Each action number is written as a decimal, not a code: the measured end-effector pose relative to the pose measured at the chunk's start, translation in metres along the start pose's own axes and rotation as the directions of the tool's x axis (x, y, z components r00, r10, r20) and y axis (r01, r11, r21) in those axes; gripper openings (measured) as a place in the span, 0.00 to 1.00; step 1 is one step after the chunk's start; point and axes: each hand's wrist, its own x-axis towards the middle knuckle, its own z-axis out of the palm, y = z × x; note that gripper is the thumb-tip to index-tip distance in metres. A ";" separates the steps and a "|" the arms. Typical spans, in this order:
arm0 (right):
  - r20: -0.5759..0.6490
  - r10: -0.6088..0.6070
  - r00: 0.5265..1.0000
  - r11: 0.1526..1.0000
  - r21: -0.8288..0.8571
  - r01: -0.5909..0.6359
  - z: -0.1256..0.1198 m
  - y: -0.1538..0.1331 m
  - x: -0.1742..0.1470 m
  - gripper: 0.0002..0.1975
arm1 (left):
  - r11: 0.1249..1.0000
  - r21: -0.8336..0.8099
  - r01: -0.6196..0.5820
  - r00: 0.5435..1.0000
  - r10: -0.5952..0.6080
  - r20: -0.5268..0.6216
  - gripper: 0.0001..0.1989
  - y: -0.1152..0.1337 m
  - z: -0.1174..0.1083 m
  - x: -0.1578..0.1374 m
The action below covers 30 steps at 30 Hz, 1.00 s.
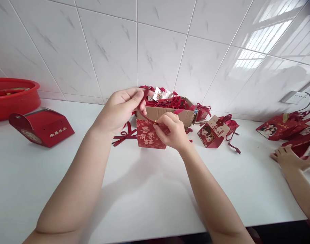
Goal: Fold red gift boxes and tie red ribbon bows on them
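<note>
Pinched between thumb and fingers of my left hand (126,106) is a dark red ribbon (146,118), which runs down to my right hand (171,130). The right fingers are closed on the ribbon's lower part, where a small gold-coloured piece shows at the fingertips. Behind and below my hands a red card (148,137) with pale Chinese lettering faces me; whether it is the side of a box I cannot tell. A red ribbon bow (125,135) lies on the white table just left of it.
An open cardboard box (157,112) of red ribbons and tags stands against the tiled wall. At left are a red gift box (50,130) and a red basin (17,101). Rightward sit a printed gift box (212,132), several red bags (279,127) and another person's hand (292,159).
</note>
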 end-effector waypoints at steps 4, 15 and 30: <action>-0.050 -0.119 0.992 0.984 -0.141 0.111 0.001 0.000 0.000 0.06 | 0.977 0.196 0.084 0.996 -0.073 -0.060 0.09 0.000 0.002 -0.003; -0.097 -0.229 0.969 0.956 -0.210 0.205 0.002 -0.001 0.001 0.09 | 0.887 0.448 0.116 0.993 -0.119 -0.022 0.10 -0.003 0.008 -0.003; -0.131 -0.181 0.975 0.975 -0.155 0.160 0.000 0.003 0.000 0.06 | 0.913 0.386 0.133 0.974 -0.192 0.117 0.25 0.002 0.011 -0.004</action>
